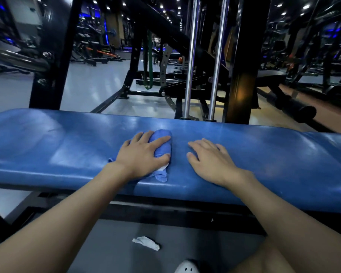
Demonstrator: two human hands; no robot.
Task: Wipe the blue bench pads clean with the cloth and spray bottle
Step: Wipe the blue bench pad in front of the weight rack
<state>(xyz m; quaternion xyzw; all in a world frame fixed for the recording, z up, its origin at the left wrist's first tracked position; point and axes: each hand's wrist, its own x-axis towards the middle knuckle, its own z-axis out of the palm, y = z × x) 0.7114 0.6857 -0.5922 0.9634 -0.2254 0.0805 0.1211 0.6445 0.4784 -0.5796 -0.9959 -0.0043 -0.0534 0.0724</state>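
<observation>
Blue bench pad (47,146) runs across the frame from the left edge to the right edge, with a black frame bar under its near edge. Behind the far left part stands a black upright (47,56).

Left hand (143,155) lies palm down about mid-pad, fingers fairly straight and spread, pressing on a bunched blue cloth (162,146). Index finger and thumb lie over the cloth; it is pinned under the hand, not clenched. The cloth sticks out past the fingertips toward the far edge, and a tail hangs at the near edge. A small white tag shows by the thumb.

Right hand (209,160) sits just beside it, apart from the cloth. It lies flat on the bare pad, fingers spread and straight, holding nothing.

Behind the pad, right of centre, are two chrome rods (191,56) and a black post (244,56). A green band (150,62) hangs further back.

On the floor below the near edge lies a crumpled white scrap (146,242), with a white shoe (186,267) at the bottom edge. A bare knee (264,261) is bottom right.
</observation>
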